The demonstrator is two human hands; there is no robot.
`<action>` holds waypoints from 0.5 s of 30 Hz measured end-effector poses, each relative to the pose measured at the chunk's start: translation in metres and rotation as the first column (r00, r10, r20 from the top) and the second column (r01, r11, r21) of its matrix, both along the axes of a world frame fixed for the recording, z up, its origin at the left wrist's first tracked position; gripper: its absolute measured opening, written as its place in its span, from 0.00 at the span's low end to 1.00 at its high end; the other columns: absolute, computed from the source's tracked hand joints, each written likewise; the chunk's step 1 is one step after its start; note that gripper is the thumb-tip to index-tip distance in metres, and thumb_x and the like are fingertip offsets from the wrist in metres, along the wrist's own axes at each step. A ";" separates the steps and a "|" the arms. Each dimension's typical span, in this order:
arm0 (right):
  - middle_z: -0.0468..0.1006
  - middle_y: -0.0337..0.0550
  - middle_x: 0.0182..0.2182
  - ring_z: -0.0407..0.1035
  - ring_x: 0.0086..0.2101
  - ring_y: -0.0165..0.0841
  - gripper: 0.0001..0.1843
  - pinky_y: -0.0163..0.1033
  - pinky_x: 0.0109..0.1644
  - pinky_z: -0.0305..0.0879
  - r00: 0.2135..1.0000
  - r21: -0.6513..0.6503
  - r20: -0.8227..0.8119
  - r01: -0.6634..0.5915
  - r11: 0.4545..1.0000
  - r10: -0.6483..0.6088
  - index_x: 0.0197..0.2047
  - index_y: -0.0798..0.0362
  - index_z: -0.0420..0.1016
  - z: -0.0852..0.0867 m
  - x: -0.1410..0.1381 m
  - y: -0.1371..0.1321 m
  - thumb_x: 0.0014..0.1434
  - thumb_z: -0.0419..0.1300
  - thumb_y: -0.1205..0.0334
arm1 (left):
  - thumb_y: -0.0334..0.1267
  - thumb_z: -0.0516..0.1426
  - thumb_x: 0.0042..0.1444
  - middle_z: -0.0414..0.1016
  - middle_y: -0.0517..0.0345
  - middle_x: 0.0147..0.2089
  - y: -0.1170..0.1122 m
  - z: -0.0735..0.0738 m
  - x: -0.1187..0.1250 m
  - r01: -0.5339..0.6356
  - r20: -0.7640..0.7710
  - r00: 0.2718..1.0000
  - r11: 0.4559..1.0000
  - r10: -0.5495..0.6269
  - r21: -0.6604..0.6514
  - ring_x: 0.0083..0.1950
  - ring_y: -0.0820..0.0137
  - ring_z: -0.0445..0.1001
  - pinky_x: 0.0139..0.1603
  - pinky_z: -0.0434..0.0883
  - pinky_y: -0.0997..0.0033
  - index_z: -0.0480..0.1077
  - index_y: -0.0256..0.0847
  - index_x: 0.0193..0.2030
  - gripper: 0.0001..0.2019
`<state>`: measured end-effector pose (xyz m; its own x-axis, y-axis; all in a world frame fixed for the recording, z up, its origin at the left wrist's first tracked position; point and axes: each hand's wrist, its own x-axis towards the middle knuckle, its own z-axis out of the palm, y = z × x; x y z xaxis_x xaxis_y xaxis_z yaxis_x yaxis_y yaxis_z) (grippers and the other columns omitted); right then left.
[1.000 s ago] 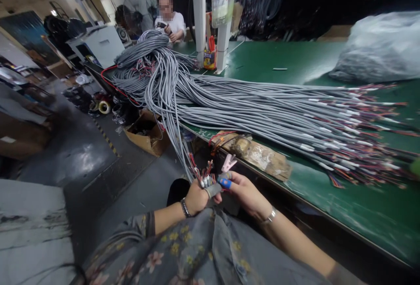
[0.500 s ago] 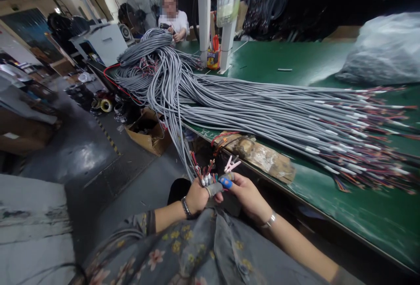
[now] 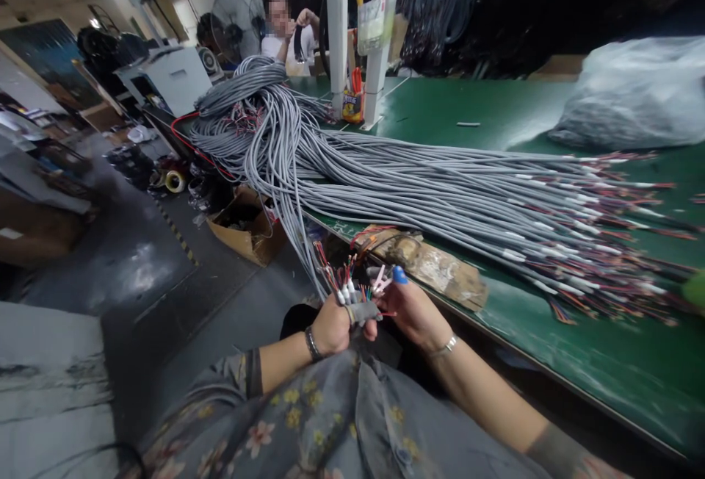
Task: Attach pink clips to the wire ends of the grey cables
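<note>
My left hand (image 3: 332, 326) is closed round the ends of several grey cables (image 3: 308, 247), grey wraps covering some of its fingers. White sleeves (image 3: 346, 291) and thin coloured wires (image 3: 349, 267) with bare tips stick up out of this grip. Close on its right is my right hand (image 3: 416, 311), its thumb raised and capped in blue. A small pink V-shaped tool (image 3: 380, 280) sits in the fingers of the right hand, whose undersides are partly hidden. Some fanned-out coloured wires (image 3: 366, 292) lie between the two hands.
Many grey cables (image 3: 413, 170) stretch along the green table (image 3: 440, 108), stripped ends at right. A taped cardboard piece (image 3: 449, 273) lies at the near edge. White posts (image 3: 337, 31) and a plastic bag (image 3: 633, 93) stand behind. A co-worker (image 3: 275, 45) holds something dark. Below is an open carton (image 3: 245, 233).
My right thumb has lifted away from the wires, and the right hand has turned and moved slightly right. The left hand keeps its hold. The co-worker's hands have risen.
</note>
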<state>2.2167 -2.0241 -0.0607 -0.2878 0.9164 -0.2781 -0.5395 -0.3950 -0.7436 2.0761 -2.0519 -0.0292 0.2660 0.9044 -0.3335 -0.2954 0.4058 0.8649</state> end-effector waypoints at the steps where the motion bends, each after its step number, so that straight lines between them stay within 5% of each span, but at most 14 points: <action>1: 0.75 0.41 0.29 0.69 0.30 0.33 0.26 0.38 0.35 0.67 1.000 0.030 0.014 0.004 1.000 -0.004 0.37 0.52 0.76 0.001 -0.002 0.000 0.48 0.66 0.37 | 0.51 0.67 0.34 0.66 0.59 0.12 0.001 0.000 0.001 -0.009 0.000 1.000 1.000 0.009 -0.005 0.14 0.75 0.62 0.18 0.60 0.73 0.69 0.36 0.17 0.19; 7: 0.77 0.43 0.29 0.73 0.33 0.40 0.33 0.44 0.35 0.68 0.997 0.140 0.073 0.021 0.990 -0.032 0.43 0.50 0.75 -0.002 -0.011 -0.004 0.52 0.56 0.29 | 0.51 0.67 0.33 0.65 0.61 0.12 0.006 0.000 0.005 -0.024 -0.031 0.999 0.999 0.023 -0.029 0.13 0.77 0.60 0.18 0.59 0.73 0.68 0.36 0.18 0.20; 15: 0.75 0.43 0.27 0.71 0.31 0.38 0.29 0.42 0.31 0.68 0.998 0.104 -0.019 0.064 0.992 -0.062 0.38 0.52 0.74 -0.010 -0.011 0.000 0.50 0.62 0.33 | 0.50 0.67 0.33 0.64 0.62 0.12 0.005 -0.003 0.004 -0.066 -0.030 0.997 0.998 0.065 -0.017 0.14 0.77 0.59 0.18 0.58 0.73 0.67 0.37 0.18 0.19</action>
